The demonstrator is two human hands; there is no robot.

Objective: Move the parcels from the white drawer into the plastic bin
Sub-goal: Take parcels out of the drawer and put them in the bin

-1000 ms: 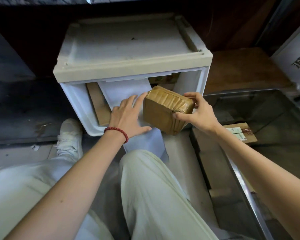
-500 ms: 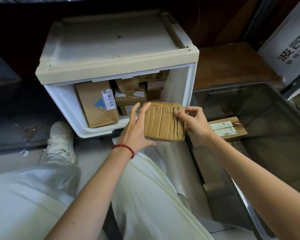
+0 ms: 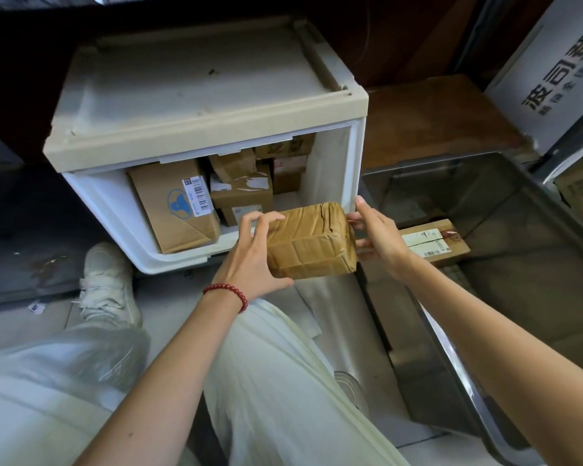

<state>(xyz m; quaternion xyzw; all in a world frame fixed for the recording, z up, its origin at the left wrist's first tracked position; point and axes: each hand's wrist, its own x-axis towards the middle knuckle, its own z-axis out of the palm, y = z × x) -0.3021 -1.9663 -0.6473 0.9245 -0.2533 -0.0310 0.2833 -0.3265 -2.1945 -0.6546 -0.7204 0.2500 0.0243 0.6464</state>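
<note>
- Taped parcel (image 3: 312, 240), wrapped in creased brown tape, hangs in the air just outside the mouth of the white drawer (image 3: 115, 210), at its 5 o'clock corner, clear of the boxes inside.
- Both hands carry it. The left hand (image 3: 249, 260) wraps the 9 o'clock end, fingers over the top and thumb under the near edge. The right hand (image 3: 381, 237) clasps the 3 o'clock end. Each grip is closed on the parcel, neither slack.
- Step in hand, as I judge it: carrying one parcel across to the plastic bin (image 3: 525, 290), which stands at 3 o'clock of the drawer.
- One labelled flat parcel (image 3: 431, 242) already lies in the bin, just beyond the right hand.
- Next move likely calls for a swing towards 3 o'clock over the bin's near wall, then lowering beside the flat parcel before letting go.
- Several parcels remain in the drawer, among them a blue-logo carton (image 3: 175, 206), so the task looks far from done.
</note>
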